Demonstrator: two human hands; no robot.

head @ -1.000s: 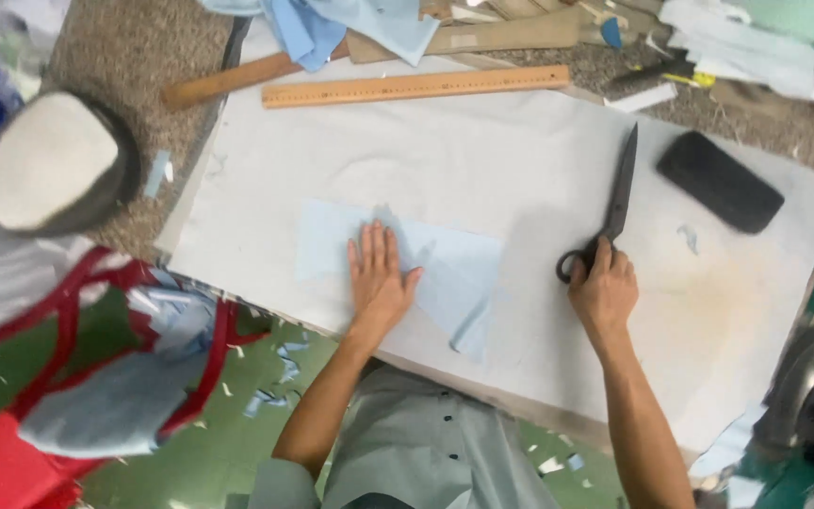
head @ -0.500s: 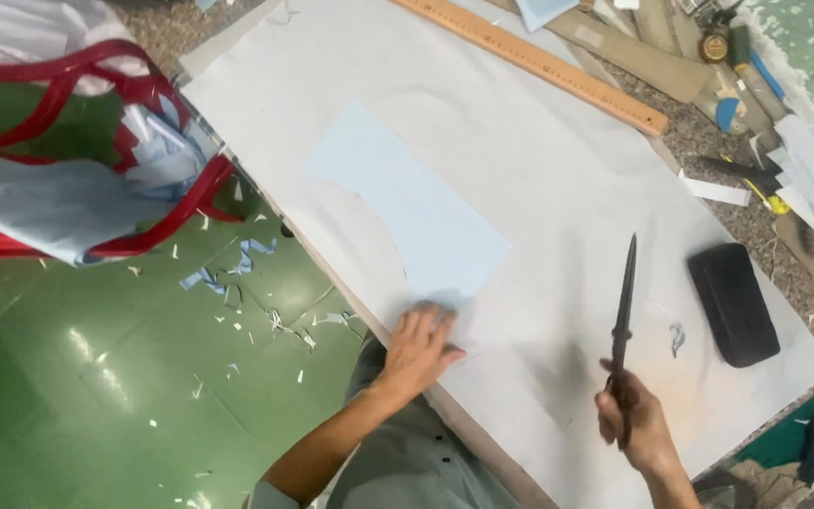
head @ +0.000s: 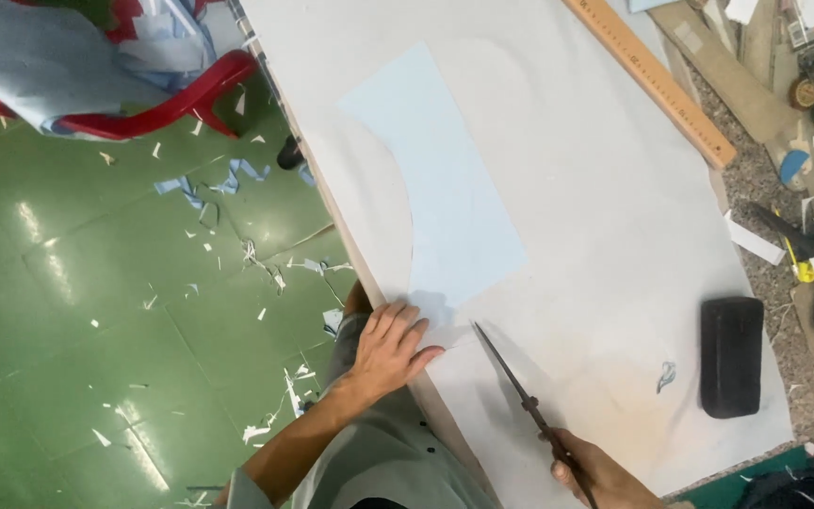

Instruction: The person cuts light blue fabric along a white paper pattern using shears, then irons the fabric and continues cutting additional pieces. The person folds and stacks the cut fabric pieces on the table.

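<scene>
A tailoring workshop is shown: a light blue fabric piece [head: 445,203] is laid on a paper-covered desk [head: 595,236], a long wooden ruler [head: 652,80] and scissors [head: 520,401] are seen, and fabric scraps [head: 228,179] are scattered over the green floor [head: 77,311].

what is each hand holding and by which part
Right hand grips the scissors by their handle end. Left hand holds nothing, resting flat on the light blue sheet.
</scene>
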